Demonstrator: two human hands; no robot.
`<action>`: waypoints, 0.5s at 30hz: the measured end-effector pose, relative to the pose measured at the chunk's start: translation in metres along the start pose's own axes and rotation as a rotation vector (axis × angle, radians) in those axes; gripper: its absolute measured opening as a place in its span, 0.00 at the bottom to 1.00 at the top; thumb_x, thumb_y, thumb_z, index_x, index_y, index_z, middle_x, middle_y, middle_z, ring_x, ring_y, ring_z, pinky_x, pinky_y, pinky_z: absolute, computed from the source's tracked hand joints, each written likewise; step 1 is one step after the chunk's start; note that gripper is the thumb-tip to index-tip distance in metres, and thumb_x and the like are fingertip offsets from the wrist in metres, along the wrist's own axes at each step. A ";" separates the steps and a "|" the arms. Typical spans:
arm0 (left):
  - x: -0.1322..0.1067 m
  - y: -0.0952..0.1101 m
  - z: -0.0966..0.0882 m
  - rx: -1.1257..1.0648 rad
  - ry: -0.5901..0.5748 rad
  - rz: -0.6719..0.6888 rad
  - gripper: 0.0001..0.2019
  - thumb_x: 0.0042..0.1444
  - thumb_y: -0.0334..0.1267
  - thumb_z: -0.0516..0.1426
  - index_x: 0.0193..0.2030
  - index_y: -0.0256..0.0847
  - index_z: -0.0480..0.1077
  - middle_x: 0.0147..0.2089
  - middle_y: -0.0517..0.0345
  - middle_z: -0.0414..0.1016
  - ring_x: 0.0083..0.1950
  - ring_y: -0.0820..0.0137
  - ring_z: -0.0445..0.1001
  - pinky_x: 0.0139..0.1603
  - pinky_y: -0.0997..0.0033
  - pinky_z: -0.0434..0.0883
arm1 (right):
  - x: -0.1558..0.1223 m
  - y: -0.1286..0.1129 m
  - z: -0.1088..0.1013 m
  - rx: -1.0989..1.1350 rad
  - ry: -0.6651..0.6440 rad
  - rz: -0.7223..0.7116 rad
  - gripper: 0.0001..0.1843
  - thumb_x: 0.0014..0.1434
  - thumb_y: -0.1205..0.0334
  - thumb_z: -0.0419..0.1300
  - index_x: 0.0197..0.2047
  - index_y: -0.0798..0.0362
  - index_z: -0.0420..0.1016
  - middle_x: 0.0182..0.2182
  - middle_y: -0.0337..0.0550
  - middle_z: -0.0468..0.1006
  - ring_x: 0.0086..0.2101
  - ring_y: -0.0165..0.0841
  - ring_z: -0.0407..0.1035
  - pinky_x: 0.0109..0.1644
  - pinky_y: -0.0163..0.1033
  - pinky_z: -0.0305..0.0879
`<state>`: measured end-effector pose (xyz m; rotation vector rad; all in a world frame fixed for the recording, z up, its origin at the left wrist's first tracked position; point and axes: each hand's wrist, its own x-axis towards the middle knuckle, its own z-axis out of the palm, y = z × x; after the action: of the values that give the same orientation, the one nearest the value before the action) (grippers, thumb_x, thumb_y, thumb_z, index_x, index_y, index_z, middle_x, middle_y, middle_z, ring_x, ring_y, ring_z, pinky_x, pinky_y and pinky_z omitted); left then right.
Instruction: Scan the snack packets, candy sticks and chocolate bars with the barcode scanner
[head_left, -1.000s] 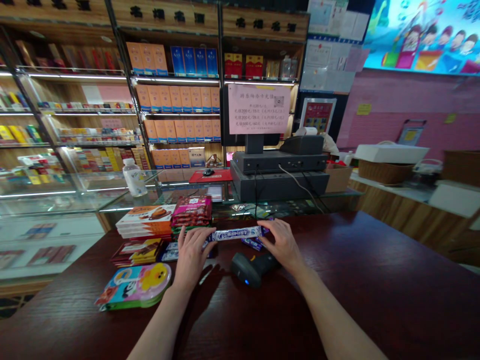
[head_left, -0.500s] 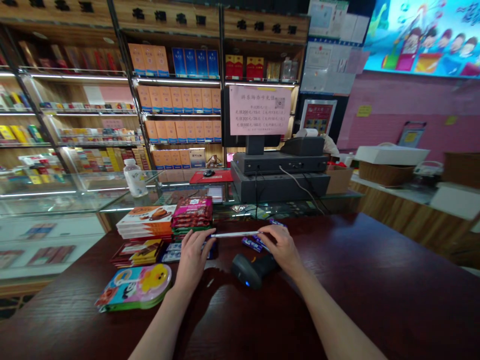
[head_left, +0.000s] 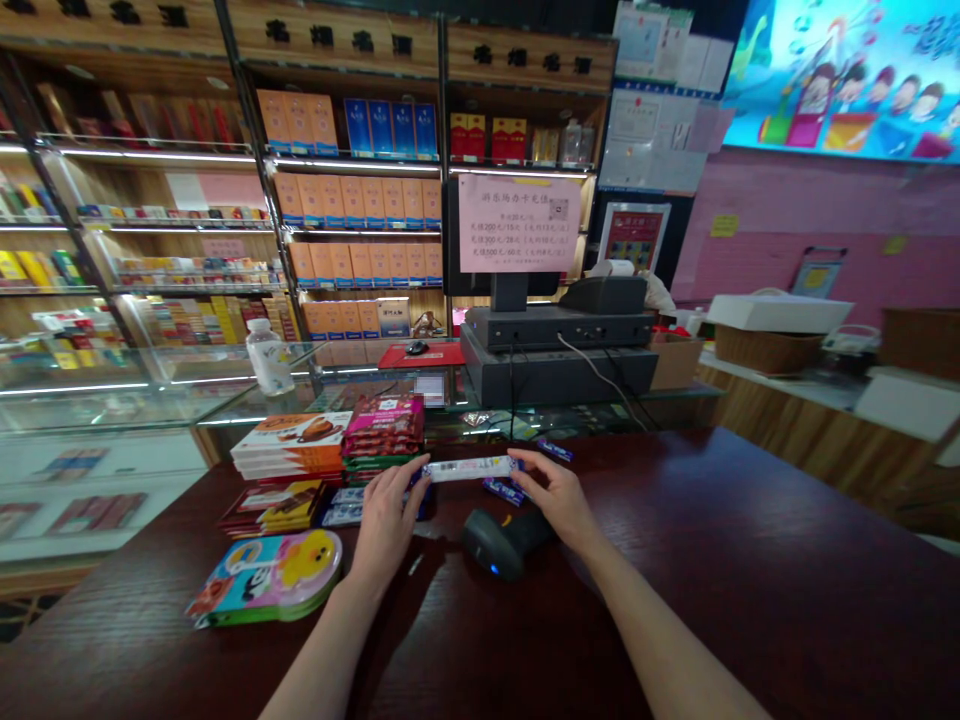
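Note:
A long, narrow candy packet (head_left: 470,468) in a white and blue wrapper is stretched level between both hands above the counter. My left hand (head_left: 391,505) pinches its left end, and my right hand (head_left: 553,497) pinches the right end. Just below it lies a black barcode scanner (head_left: 495,545) with a small blue light. Small blue-purple packets (head_left: 504,490) rest behind the scanner, partly covered by my right hand; another small packet (head_left: 555,450) lies farther back. More blue and silver packets (head_left: 347,507) sit left of my left hand.
At the left stand stacked orange-white boxes (head_left: 289,445), red snack packs (head_left: 385,425), brown-yellow packs (head_left: 274,507) and colourful cartoon booklets (head_left: 270,575). Behind the dark wooden counter (head_left: 712,600) are a cash register (head_left: 559,345), a bottle (head_left: 270,357) and a mouse (head_left: 416,347).
The packet has been turned so that a broad printed face shows instead of its thin edge. Both hands keep their grip on its ends; the right hand has shifted slightly.

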<state>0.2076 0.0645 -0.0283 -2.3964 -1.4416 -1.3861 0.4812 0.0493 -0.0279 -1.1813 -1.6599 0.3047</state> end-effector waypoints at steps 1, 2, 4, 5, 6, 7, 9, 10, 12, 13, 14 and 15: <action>0.000 -0.001 0.001 0.012 -0.004 0.001 0.16 0.67 0.44 0.52 0.59 0.48 0.69 0.51 0.55 0.79 0.53 0.64 0.76 0.58 0.56 0.68 | 0.000 0.000 0.000 -0.020 0.001 -0.006 0.18 0.62 0.56 0.60 0.54 0.47 0.78 0.41 0.42 0.83 0.39 0.38 0.77 0.46 0.43 0.73; -0.001 -0.002 0.001 0.027 -0.007 0.005 0.17 0.66 0.44 0.53 0.60 0.48 0.68 0.51 0.55 0.79 0.53 0.64 0.76 0.59 0.56 0.68 | 0.000 0.000 0.000 -0.043 0.004 -0.017 0.18 0.61 0.57 0.61 0.54 0.46 0.77 0.42 0.42 0.83 0.40 0.39 0.77 0.47 0.44 0.72; -0.001 -0.004 0.002 0.059 -0.009 0.019 0.17 0.64 0.44 0.55 0.59 0.48 0.69 0.51 0.55 0.79 0.52 0.64 0.76 0.59 0.55 0.67 | 0.000 0.001 -0.001 -0.093 0.005 -0.049 0.17 0.61 0.58 0.61 0.54 0.46 0.77 0.43 0.42 0.83 0.41 0.39 0.77 0.48 0.45 0.72; -0.002 -0.004 0.002 0.074 -0.007 0.028 0.17 0.64 0.43 0.55 0.59 0.48 0.69 0.50 0.55 0.79 0.52 0.64 0.76 0.60 0.55 0.67 | 0.000 0.001 -0.001 -0.121 0.006 -0.069 0.16 0.62 0.59 0.60 0.53 0.46 0.77 0.42 0.42 0.83 0.40 0.39 0.77 0.48 0.45 0.72; -0.002 -0.005 0.002 0.086 -0.006 0.034 0.17 0.64 0.42 0.56 0.59 0.49 0.69 0.50 0.56 0.79 0.52 0.64 0.76 0.60 0.55 0.67 | 0.000 0.002 0.000 -0.150 0.006 -0.092 0.16 0.62 0.59 0.60 0.53 0.46 0.78 0.42 0.42 0.84 0.40 0.39 0.77 0.47 0.45 0.72; -0.002 -0.005 0.002 0.097 -0.007 0.039 0.17 0.64 0.42 0.56 0.58 0.49 0.69 0.50 0.56 0.80 0.52 0.64 0.76 0.61 0.55 0.66 | 0.000 0.002 0.000 -0.178 0.005 -0.116 0.15 0.62 0.60 0.60 0.52 0.46 0.78 0.41 0.42 0.84 0.39 0.39 0.77 0.47 0.45 0.72; -0.002 -0.005 0.001 0.114 -0.013 0.041 0.16 0.64 0.42 0.56 0.58 0.49 0.69 0.49 0.56 0.80 0.52 0.64 0.76 0.62 0.54 0.64 | 0.000 0.003 0.000 -0.232 -0.001 -0.160 0.14 0.62 0.61 0.60 0.51 0.47 0.77 0.41 0.42 0.84 0.39 0.38 0.77 0.47 0.44 0.71; -0.002 -0.005 0.000 0.122 -0.018 0.039 0.16 0.64 0.42 0.56 0.58 0.50 0.70 0.49 0.57 0.80 0.52 0.64 0.76 0.63 0.53 0.64 | 0.000 0.003 0.000 -0.256 0.000 -0.179 0.14 0.63 0.61 0.60 0.51 0.47 0.77 0.42 0.42 0.84 0.39 0.38 0.77 0.47 0.44 0.71; -0.002 -0.004 -0.001 0.136 -0.023 0.036 0.16 0.63 0.41 0.56 0.57 0.51 0.70 0.50 0.57 0.79 0.53 0.64 0.76 0.64 0.52 0.63 | 0.000 0.003 0.000 -0.292 -0.001 -0.208 0.13 0.63 0.61 0.60 0.51 0.46 0.77 0.44 0.42 0.84 0.40 0.38 0.77 0.48 0.45 0.70; -0.002 -0.004 -0.001 0.142 -0.020 0.035 0.16 0.63 0.41 0.57 0.57 0.52 0.70 0.50 0.56 0.78 0.53 0.63 0.75 0.64 0.52 0.63 | 0.000 0.004 0.000 -0.300 -0.002 -0.217 0.13 0.64 0.61 0.59 0.51 0.46 0.77 0.44 0.43 0.83 0.40 0.38 0.77 0.48 0.45 0.70; -0.002 -0.004 -0.001 0.146 -0.014 0.034 0.16 0.63 0.41 0.57 0.57 0.52 0.70 0.52 0.56 0.77 0.54 0.62 0.74 0.63 0.52 0.63 | 0.000 0.004 0.000 -0.306 -0.003 -0.223 0.13 0.64 0.61 0.59 0.51 0.46 0.76 0.44 0.43 0.83 0.41 0.39 0.77 0.49 0.45 0.70; -0.003 -0.004 -0.001 0.150 -0.005 0.033 0.16 0.63 0.41 0.57 0.57 0.52 0.71 0.53 0.55 0.76 0.55 0.62 0.73 0.62 0.52 0.64 | 0.000 0.004 0.000 -0.311 -0.007 -0.225 0.12 0.65 0.61 0.59 0.51 0.46 0.76 0.45 0.43 0.83 0.41 0.39 0.77 0.49 0.46 0.69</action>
<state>0.2035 0.0642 -0.0308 -2.3215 -1.4450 -1.2187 0.4838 0.0515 -0.0308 -1.2024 -1.8726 -0.0945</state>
